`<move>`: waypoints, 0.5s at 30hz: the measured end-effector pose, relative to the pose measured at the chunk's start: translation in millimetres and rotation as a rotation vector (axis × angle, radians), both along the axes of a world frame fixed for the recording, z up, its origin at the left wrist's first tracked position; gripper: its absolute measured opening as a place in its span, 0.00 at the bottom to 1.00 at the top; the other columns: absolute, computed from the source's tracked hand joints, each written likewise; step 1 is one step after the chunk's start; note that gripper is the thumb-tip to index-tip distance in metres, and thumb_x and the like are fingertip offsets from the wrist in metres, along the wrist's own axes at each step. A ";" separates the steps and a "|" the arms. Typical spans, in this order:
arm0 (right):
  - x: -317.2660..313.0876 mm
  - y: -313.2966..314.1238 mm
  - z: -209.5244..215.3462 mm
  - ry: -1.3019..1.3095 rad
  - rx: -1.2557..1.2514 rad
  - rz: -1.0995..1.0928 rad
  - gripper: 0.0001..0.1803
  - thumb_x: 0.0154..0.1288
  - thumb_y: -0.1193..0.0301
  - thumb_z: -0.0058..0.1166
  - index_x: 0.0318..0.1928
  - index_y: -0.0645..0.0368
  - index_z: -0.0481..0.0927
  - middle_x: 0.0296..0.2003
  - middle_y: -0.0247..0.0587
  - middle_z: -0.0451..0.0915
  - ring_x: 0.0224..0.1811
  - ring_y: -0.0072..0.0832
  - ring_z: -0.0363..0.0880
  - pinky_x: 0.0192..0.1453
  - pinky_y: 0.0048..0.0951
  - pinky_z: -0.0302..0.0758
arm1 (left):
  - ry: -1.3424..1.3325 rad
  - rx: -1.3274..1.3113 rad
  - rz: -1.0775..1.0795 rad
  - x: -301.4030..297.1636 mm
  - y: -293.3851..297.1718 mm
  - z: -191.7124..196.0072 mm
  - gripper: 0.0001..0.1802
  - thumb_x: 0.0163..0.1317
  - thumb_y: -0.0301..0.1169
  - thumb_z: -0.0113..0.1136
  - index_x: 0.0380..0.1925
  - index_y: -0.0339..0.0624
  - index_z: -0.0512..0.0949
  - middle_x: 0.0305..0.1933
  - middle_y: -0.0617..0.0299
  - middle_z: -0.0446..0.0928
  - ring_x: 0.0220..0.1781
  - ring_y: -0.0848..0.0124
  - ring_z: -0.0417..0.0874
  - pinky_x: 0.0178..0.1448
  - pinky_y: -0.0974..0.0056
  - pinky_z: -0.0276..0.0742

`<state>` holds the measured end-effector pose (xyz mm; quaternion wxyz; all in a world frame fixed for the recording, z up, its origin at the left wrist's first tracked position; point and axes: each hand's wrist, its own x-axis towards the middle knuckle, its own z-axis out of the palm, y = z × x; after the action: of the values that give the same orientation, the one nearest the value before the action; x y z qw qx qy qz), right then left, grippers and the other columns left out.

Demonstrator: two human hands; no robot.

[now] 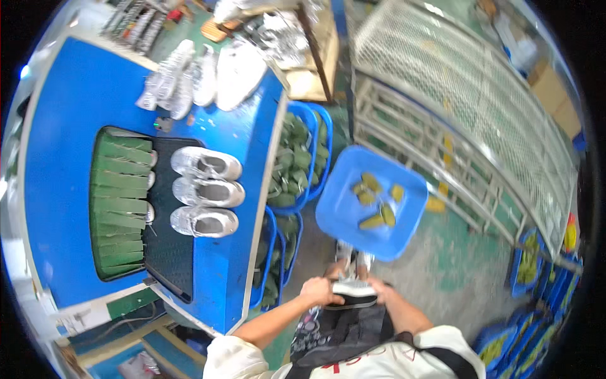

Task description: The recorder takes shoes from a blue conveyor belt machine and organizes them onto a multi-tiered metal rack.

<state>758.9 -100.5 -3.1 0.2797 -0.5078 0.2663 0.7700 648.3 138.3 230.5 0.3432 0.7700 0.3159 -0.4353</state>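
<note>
Shoe [353, 292], white with dark sole, gripped in both my hands: left hand [320, 292], right hand [382, 292]; blue basin [341, 218] just beyond.

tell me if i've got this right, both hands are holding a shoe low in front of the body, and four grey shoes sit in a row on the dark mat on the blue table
Not quite. The head view shows three grey shoes in the row on the dark mat, not four. The rest holds: the left hand and right hand grip a shoe low in front of the body, and the mat lies on the blue table.

head cam | looks steeply down | hands [350, 292] near lower edge | rim perhaps warped
</note>
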 end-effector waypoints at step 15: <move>101.4 142.6 471.6 -0.396 0.854 0.020 0.41 0.61 0.47 0.56 0.65 0.62 0.62 0.51 0.48 0.77 0.54 0.35 0.76 0.59 0.36 0.73 | -0.775 0.214 0.012 -2.3 92.4 347.3 0.29 0.40 0.52 0.73 0.34 0.40 0.80 0.25 0.50 0.78 0.30 0.54 0.82 0.36 0.56 0.77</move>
<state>860.4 42.1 468.5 0.5016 -0.4870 -0.1377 0.7017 646.0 230.7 577.8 0.3574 0.9067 0.2111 -0.0753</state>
